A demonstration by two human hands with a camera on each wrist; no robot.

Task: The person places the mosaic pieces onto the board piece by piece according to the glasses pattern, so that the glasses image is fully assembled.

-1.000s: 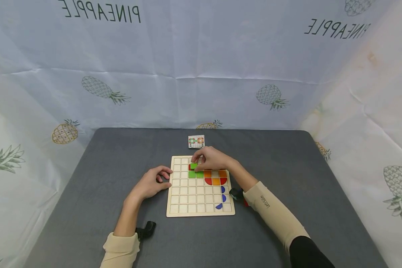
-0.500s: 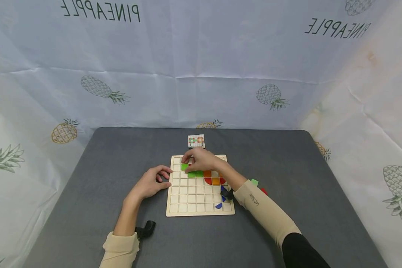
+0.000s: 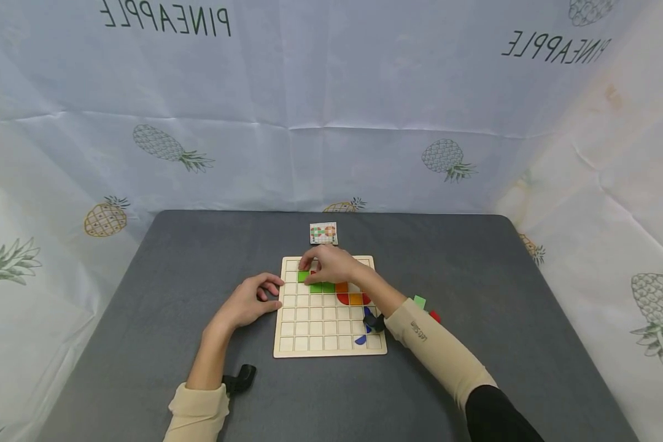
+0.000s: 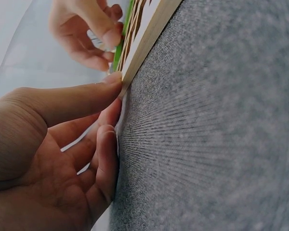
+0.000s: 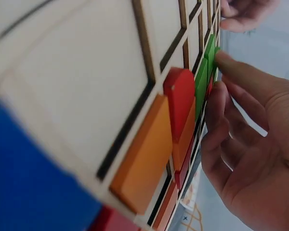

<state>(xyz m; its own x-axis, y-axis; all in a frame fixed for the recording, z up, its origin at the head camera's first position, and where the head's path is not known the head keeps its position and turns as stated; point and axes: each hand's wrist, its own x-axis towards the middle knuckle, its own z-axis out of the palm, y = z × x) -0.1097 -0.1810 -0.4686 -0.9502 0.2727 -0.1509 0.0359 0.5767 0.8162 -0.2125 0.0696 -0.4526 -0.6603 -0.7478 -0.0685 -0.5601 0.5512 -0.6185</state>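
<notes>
My right hand (image 3: 328,264) is over the upper left of a wooden grid board (image 3: 309,345), its thumb and fingers at a green square tile (image 3: 303,277) in the second row. To the right of it a red piece is mostly covered by the hand. Below lie green tiles (image 3: 323,288), then an orange tile (image 3: 341,287) and a red rounded piece (image 5: 179,89). My left hand (image 3: 254,301) touches the board's left edge with its thumb and fingers. In the left wrist view its thumb (image 4: 82,101) meets the edge while the other fingers bend loosely by the grey tabletop.
Behind the board lies a small pattern card (image 3: 323,233). Blue pieces (image 3: 361,339) sit at the board's lower right, partly behind the wrist camera (image 3: 373,321). Beside the right sleeve are a loose green piece (image 3: 420,301) and a red piece (image 3: 434,317) on the grey table (image 3: 475,264).
My right hand has moved left with the green tile, from above the red piece to the square beside it, then stayed. Loose pieces by the sleeve came into view. My left hand stayed put.
</notes>
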